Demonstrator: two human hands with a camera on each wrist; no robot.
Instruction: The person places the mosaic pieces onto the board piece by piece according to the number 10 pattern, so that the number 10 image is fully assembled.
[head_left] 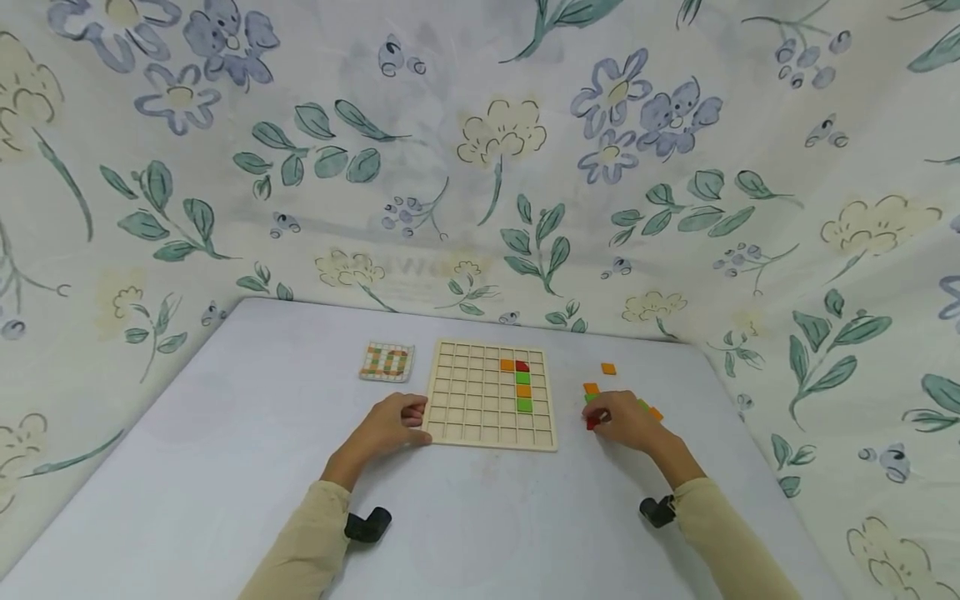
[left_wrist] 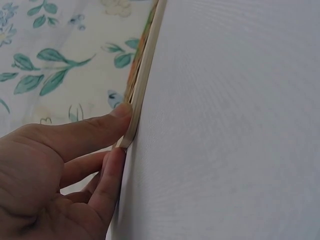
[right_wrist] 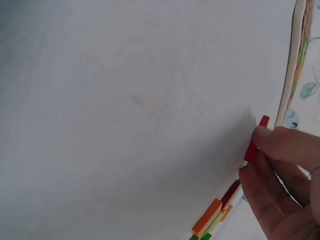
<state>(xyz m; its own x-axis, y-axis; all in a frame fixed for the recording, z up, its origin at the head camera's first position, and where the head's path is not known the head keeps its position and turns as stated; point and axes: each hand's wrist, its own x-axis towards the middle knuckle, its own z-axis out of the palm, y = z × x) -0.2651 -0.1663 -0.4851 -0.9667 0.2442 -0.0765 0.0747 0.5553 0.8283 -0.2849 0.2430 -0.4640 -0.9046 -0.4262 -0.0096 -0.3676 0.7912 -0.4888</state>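
A wooden grid board point(head_left: 471, 400) lies on the table, with a few orange, red and green square tiles set in its right-hand columns. My left hand point(head_left: 386, 423) holds the board at its near left corner; in the left wrist view the thumb point(left_wrist: 100, 129) lies along the edge and the fingers bend in beside it. To the right of the board, my right hand point(head_left: 626, 418) pinches a red tile point(right_wrist: 256, 140) between thumb and fingers. Around that hand lie loose tiles, among them an orange one point(head_left: 592, 388), partly hidden by the hand.
A small square pattern card point(head_left: 387, 362) with a checkered design lies left of the board. One orange tile point(head_left: 608, 368) sits apart, farther back on the white table point(head_left: 480, 525). Floral fabric point(head_left: 420, 192) rises behind the table's far edge.
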